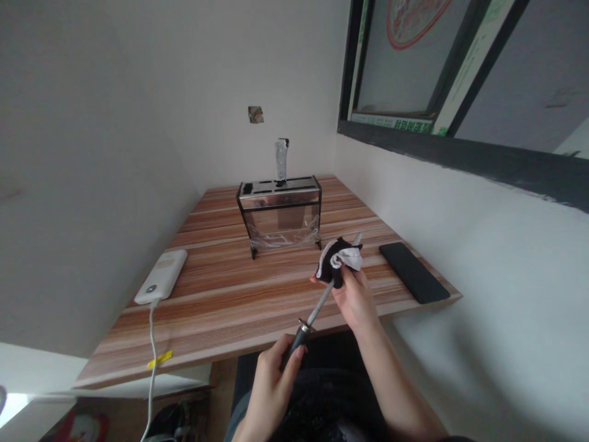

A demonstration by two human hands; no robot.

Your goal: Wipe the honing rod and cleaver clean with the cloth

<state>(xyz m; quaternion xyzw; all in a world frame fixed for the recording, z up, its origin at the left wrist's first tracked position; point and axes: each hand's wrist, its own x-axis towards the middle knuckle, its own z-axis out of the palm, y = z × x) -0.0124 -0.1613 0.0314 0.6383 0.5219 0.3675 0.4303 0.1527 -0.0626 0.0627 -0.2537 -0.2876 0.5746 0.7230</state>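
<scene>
My left hand point(276, 376) is closed around the dark handle of a honing steel point(321, 305), just off the table's front edge. The rod slants up and away to the right over the tabletop. My right hand point(353, 298) grips a black and white cloth point(341, 259) that is wrapped around the rod's far half. A short length of the rod pokes out beyond the cloth. Behind the cloth stands a knife block point(280, 202) with clear sides and a dark frame, and one knife handle point(281, 159) in a clear wrapping sticks up from its top.
The wood-grain table point(216, 276) runs back to the wall. A black phone point(411, 273) lies at its right edge. On the left sits a white power bank point(162, 276); its white cable point(152, 344) hangs over the front edge by yellow tape point(159, 359). A window frame point(442, 141) is at right.
</scene>
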